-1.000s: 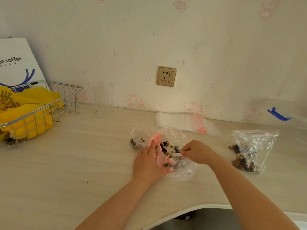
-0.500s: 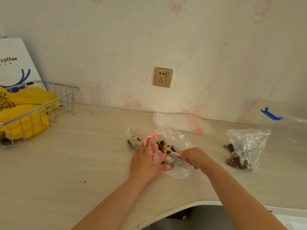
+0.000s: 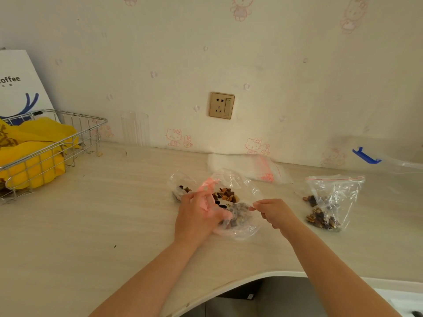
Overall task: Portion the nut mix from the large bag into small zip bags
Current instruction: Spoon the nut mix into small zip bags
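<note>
Head view: a thin edge of clear plastic is pinched between the curled fingers of the right hand (image 3: 275, 212), apparently the rim of a small zip bag (image 3: 240, 221) lying at the middle of the table (image 3: 91, 236). The left hand (image 3: 199, 216) is laid over the same bundle, its fingers loosely bent around pink-tinted plastic; whether that plastic is truly gripped or only pressed cannot be told. Just beyond the fingers, loose nut mix (image 3: 225, 195) is seen inside the crumpled large bag (image 3: 229, 179), which is touching the small one. Well to the right, a filled zip bag (image 3: 332, 202) is stood apart with nuts settled at its bottom, its red strip at the top. At the far edge, a flat stack of unused zip bags (image 3: 249, 167) is left against the wall. One portion is judged done, a second is under way, and plenty of mix and bags are left.
</note>
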